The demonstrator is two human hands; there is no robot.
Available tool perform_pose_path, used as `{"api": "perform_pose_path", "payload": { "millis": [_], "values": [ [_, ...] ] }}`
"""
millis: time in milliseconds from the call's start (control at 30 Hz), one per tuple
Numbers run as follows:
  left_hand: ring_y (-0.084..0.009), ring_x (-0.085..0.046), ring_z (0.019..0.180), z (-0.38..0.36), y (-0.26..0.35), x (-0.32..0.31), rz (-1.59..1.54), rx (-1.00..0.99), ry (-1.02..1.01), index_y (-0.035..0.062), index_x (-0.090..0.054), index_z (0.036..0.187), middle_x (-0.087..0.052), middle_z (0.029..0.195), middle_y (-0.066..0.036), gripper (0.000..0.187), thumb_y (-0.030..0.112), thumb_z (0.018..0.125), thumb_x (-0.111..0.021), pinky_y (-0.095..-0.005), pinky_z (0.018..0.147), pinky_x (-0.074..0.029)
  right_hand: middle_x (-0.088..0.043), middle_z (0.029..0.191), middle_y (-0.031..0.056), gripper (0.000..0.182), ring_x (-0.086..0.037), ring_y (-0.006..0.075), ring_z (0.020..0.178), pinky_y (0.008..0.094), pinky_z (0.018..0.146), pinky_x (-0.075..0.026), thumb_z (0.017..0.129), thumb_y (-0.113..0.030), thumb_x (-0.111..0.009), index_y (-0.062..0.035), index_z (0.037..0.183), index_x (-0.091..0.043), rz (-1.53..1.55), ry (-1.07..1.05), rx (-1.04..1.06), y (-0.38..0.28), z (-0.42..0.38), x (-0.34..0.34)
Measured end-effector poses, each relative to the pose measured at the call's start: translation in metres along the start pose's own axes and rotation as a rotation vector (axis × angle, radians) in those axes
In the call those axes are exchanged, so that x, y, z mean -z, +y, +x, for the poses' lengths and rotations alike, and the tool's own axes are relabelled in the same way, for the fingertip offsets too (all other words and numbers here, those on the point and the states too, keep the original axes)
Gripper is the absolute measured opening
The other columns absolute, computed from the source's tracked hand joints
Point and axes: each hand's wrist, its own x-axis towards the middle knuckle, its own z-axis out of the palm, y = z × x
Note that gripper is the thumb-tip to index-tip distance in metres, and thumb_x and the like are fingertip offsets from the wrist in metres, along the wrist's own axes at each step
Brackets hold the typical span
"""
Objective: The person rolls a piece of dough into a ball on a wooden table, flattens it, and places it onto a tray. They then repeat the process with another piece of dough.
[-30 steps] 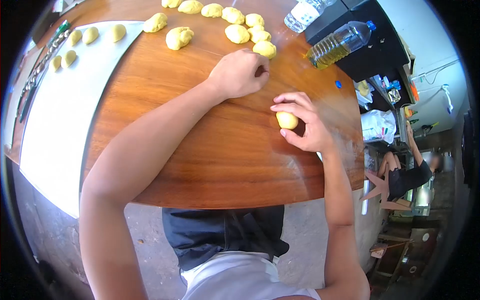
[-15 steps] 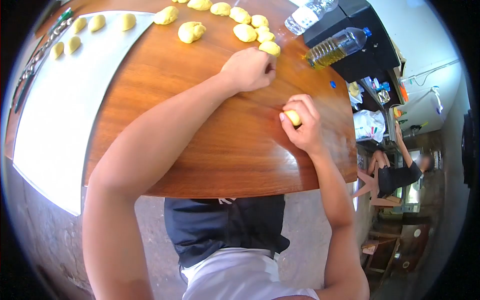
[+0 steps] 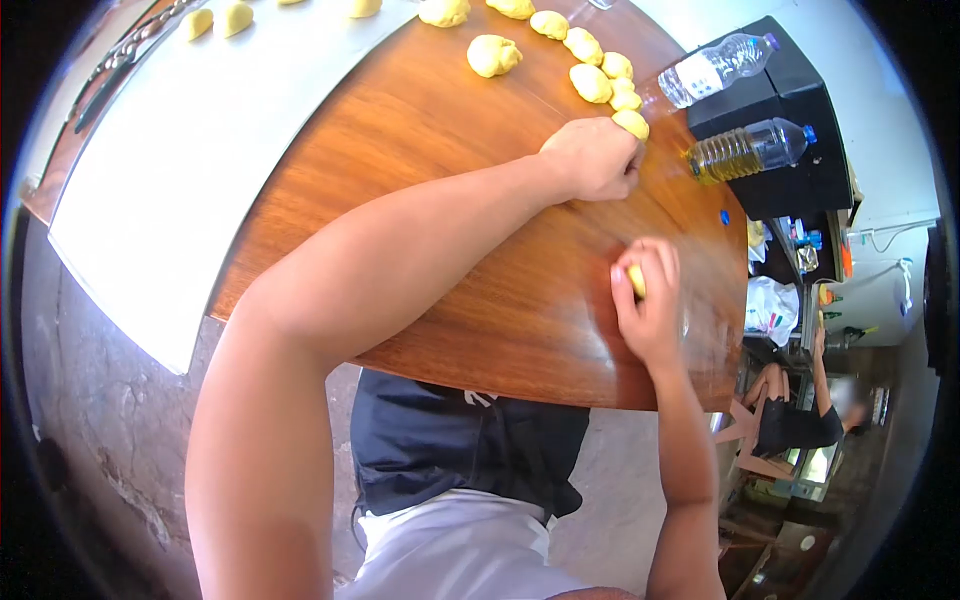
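My right hand [image 3: 655, 300] curls its fingers round a small ball of yellow dough [image 3: 637, 281], just above or against the wooden table [image 3: 430, 270]; part of the ball shows between thumb and fingers. Further off, my left hand [image 3: 595, 160] is closed in a fist, back of the hand up, and its palm is hidden. Right beyond those knuckles lies another yellow dough lump [image 3: 631, 124], close to or touching the hand. A curved row of rough lumps, including one dough piece [image 3: 590, 83], runs back from there. One larger dough lump [image 3: 494, 55] sits apart from the row.
On the left, a white sheet [image 3: 200, 170] carries several smoother dough balls [image 3: 234, 19]. An oil bottle [image 3: 750, 150] and a clear bottle [image 3: 715, 70] lie near a black box [image 3: 800, 100]. A blue cap [image 3: 725, 217] is on the table. Another person [image 3: 800, 420] is in the background at right.
The view has turned, so the table and its contents appear further right. My right fingers have closed further over the dough ball. My left fist stays beside the same lump.
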Motion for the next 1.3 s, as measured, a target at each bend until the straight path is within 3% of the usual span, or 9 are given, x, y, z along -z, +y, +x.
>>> {"api": "perform_pose_path", "payload": {
  "millis": [133, 267, 467, 600, 700, 900, 1000, 1133, 1300],
  "values": [
    [-0.0373, -0.071, 0.080, 0.000, -0.002, -0.005, -0.031, -0.013, 0.028, 0.0070, -0.073, 0.084, -0.072, 0.080, -0.017, 0.013, 0.018, 0.083, -0.065, -0.0469, 0.075, -0.057, -0.059, 0.101, 0.0167, 0.012, -0.058, 0.0362, 0.094, 0.0442, 0.084, -0.047, 0.087, -0.007, -0.070, -0.0029, 0.097, -0.065, -0.033, 0.026, -0.055, 0.013, -0.033, 0.016],
    [-0.0371, -0.071, 0.080, 0.002, -0.004, -0.007, 0.009, -0.034, 0.009, 0.0072, -0.073, 0.085, -0.072, 0.081, -0.017, 0.013, 0.018, 0.083, -0.066, -0.0468, 0.075, -0.057, -0.058, 0.093, 0.0151, 0.012, -0.057, 0.0358, 0.093, 0.0441, 0.083, -0.047, 0.084, -0.008, -0.072, -0.0025, 0.091, -0.064, -0.012, 0.072, -0.045, 0.039, 0.015, -0.002],
    [-0.0373, -0.071, 0.079, 0.000, -0.008, -0.004, -0.049, -0.062, 0.034, 0.0085, -0.074, 0.086, -0.072, 0.080, -0.017, 0.013, 0.019, 0.084, -0.066, -0.0465, 0.075, -0.058, -0.059, 0.099, 0.0176, 0.012, -0.058, 0.0366, 0.098, 0.0424, 0.088, -0.048, 0.084, -0.008, -0.072, -0.0021, 0.089, -0.062, 0.111, 0.005, -0.028, -0.025, -0.006, -0.002],
    [-0.0368, -0.072, 0.082, 0.003, -0.005, -0.004, 0.003, -0.049, -0.002, 0.0075, -0.075, 0.089, -0.074, 0.084, -0.016, 0.016, 0.020, 0.085, -0.066, -0.0457, 0.077, -0.058, -0.060, 0.101, 0.0182, 0.016, -0.059, 0.0377, 0.096, 0.0443, 0.087, -0.049, 0.084, -0.009, -0.074, -0.0011, 0.093, -0.064, 0.033, 0.040, -0.143, 0.014, -0.023, 0.011],
    [-0.0361, -0.073, 0.087, 0.004, -0.007, -0.007, 0.026, -0.025, -0.016, 0.0047, -0.075, 0.095, -0.076, 0.091, -0.017, 0.020, 0.021, 0.086, -0.066, -0.0449, 0.081, -0.058, -0.061, 0.099, 0.0146, 0.018, -0.060, 0.0356, 0.095, 0.0436, 0.084, -0.050, 0.083, -0.011, -0.077, -0.0020, 0.093, -0.064, -0.011, 0.120, -0.057, 0.040, 0.012, -0.005],
    [-0.0360, -0.072, 0.085, 0.002, -0.005, -0.001, 0.005, -0.044, -0.007, 0.0024, -0.074, 0.094, -0.075, 0.088, -0.018, 0.021, 0.020, 0.085, -0.068, -0.0444, 0.080, -0.057, -0.060, 0.098, 0.0151, 0.014, -0.059, 0.0351, 0.095, 0.0434, 0.086, -0.050, 0.085, -0.011, -0.075, -0.0032, 0.091, -0.066, 0.156, 0.026, -0.004, -0.020, -0.012, 0.000],
    [-0.0352, -0.072, 0.083, 0.001, -0.005, -0.003, 0.011, -0.004, -0.027, 0.0024, -0.074, 0.094, -0.075, 0.087, -0.018, 0.020, 0.020, 0.085, -0.068, -0.0439, 0.080, -0.057, -0.060, 0.096, 0.0153, 0.016, -0.060, 0.0356, 0.095, 0.0438, 0.085, -0.050, 0.084, -0.013, -0.076, -0.0031, 0.091, -0.066, 0.005, 0.029, -0.095, 0.006, -0.040, 0.022],
    [-0.0328, -0.073, 0.081, 0.003, 0.002, 0.003, -0.001, 0.005, -0.059, 0.0020, -0.074, 0.094, -0.075, 0.085, -0.018, 0.019, 0.018, 0.086, -0.068, -0.0424, 0.080, -0.057, -0.062, 0.098, 0.0154, 0.019, -0.061, 0.0354, 0.097, 0.0434, 0.086, -0.051, 0.082, -0.015, -0.078, -0.0030, 0.090, -0.065, -0.021, 0.156, -0.179, 0.052, 0.000, 0.002],
    [-0.0329, -0.073, 0.081, -0.002, -0.005, 0.004, -0.038, -0.046, 0.003, 0.0017, -0.074, 0.093, -0.075, 0.086, -0.018, 0.019, 0.018, 0.086, -0.068, -0.0420, 0.080, -0.057, -0.061, 0.106, 0.0163, 0.018, -0.061, 0.0362, 0.098, 0.0432, 0.090, -0.050, 0.084, -0.014, -0.076, -0.0029, 0.092, -0.065, 0.165, 0.107, -0.050, -0.011, 0.004, -0.013]
  ]
}}
